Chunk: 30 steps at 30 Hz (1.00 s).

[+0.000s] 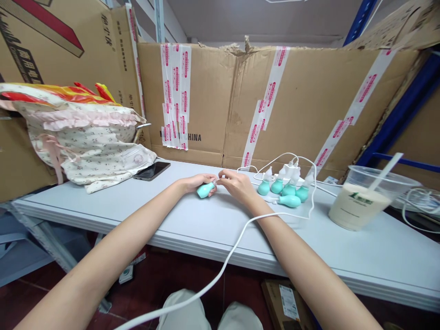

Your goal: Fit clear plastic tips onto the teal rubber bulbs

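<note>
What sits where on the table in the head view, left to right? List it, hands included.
Floral bag, phone, left hand, right hand, group of teal bulbs, clear plastic cup with a straw.

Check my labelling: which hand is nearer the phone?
Left. The left hand is to the right of the phone; the right hand is farther right, past the left.

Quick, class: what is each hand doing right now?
Left hand: closed around a teal bulb.
Right hand: fingers pinched at the bulb's clear tip; whether it grips the tip cannot be told.
</note>
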Available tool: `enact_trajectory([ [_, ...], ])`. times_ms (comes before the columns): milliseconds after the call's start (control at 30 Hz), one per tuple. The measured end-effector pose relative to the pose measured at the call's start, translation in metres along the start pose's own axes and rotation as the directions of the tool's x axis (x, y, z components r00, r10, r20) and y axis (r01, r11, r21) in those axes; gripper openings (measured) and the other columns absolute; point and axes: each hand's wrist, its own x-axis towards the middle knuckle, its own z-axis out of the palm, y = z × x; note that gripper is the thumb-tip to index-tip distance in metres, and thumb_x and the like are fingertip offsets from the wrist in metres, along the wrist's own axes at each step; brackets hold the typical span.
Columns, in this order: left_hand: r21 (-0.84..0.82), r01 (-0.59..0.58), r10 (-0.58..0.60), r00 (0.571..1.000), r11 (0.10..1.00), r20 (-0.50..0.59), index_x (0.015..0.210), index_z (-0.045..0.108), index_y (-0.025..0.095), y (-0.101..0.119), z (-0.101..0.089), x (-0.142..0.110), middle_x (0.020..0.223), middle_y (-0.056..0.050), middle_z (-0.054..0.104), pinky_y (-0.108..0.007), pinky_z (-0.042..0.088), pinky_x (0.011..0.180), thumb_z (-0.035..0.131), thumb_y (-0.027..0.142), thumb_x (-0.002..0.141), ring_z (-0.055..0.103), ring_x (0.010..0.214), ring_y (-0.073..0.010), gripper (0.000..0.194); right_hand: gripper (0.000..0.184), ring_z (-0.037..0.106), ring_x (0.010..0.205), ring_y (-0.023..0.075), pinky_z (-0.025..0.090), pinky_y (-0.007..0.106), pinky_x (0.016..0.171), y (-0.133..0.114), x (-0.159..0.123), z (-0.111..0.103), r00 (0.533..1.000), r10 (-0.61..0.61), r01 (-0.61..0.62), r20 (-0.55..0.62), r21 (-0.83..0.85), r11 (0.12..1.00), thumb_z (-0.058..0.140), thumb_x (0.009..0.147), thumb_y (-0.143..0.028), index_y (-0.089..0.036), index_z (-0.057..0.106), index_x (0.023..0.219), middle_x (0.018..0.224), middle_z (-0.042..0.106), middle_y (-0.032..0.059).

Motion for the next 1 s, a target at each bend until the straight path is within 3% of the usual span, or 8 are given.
enact_trajectory([
  [200, -0.014, 0.007, -0.007, 1.0, 1.0, 0.007, 0.076, 0.041, 0.015, 0.0002, 0.0009, -0.0003, 0.06, -0.004, 0.053, -0.027, 0.039, 0.053, 0.051, 0.026, 0.078, 0.053, 0.053, -0.0147, 0.015, 0.021, 0.052, 0.076, 0.0108, 0.031, 0.022, 0.06, -0.0016, 0.0011, -0.0023, 1.0, 0.001, -0.001, 0.011, 0.026, 1.0, 0.041, 0.089, -0.019, -0.021, 0.062, 0.09, 0.093, 0.058, 0.003],
  [533, -0.003, 0.044, -0.044, 0.999, 0.999, 0.013, 0.082, 0.044, 0.014, 0.0001, 0.0018, -0.0018, 0.06, -0.004, 0.054, -0.027, 0.039, 0.053, 0.052, 0.025, 0.076, 0.053, 0.052, -0.0147, 0.015, 0.011, 0.052, 0.07, 0.0095, 0.028, 0.022, 0.057, -0.0033, 0.0034, 0.0002, 0.993, 0.106, -0.111, 0.059, 0.087, 0.99, 0.05, 0.084, -0.017, -0.019, 0.061, 0.081, 0.092, 0.058, 0.0014],
  [633, -0.018, 0.026, -0.025, 1.0, 1.0, 0.012, 0.081, 0.044, 0.013, 0.0003, 0.001, -0.0019, 0.06, -0.004, 0.054, -0.027, 0.04, 0.054, 0.052, 0.024, 0.076, 0.053, 0.053, -0.015, 0.015, 0.012, 0.051, 0.069, 0.0092, 0.027, 0.022, 0.056, -0.0009, 0.0007, 0.0007, 0.999, 0.038, -0.038, 0.002, 0.038, 0.999, 0.049, 0.085, -0.019, -0.019, 0.06, 0.084, 0.092, 0.058, 0.0016],
  [767, -0.064, 0.015, -0.014, 1.0, 0.998, 0.011, 0.074, 0.043, 0.013, -0.0019, -0.0005, -0.0018, 0.06, -0.004, 0.053, -0.027, 0.039, 0.054, 0.052, 0.025, 0.076, 0.053, 0.053, -0.0146, 0.015, 0.015, 0.049, 0.067, 0.0101, 0.026, 0.023, 0.055, 0.0022, -0.0029, 0.0012, 0.989, -0.14, 0.136, -0.04, -0.097, 0.986, 0.044, 0.088, -0.019, -0.017, 0.059, 0.088, 0.088, 0.059, 0.0026],
  [1000, -0.014, 0.094, -0.094, 0.995, 0.995, 0.021, 0.075, 0.043, 0.013, 0.0007, 0.0053, -0.0041, 0.057, -0.003, 0.052, -0.026, 0.038, 0.051, 0.051, 0.019, 0.073, 0.051, 0.049, -0.014, 0.01, 0.021, 0.049, 0.064, 0.0115, 0.028, 0.026, 0.056, 0.0024, -0.0032, 0.0023, 0.956, -0.292, 0.294, 0.039, -0.189, 0.937, 0.037, 0.09, -0.016, -0.014, 0.057, 0.087, 0.078, 0.057, 0.004],
])
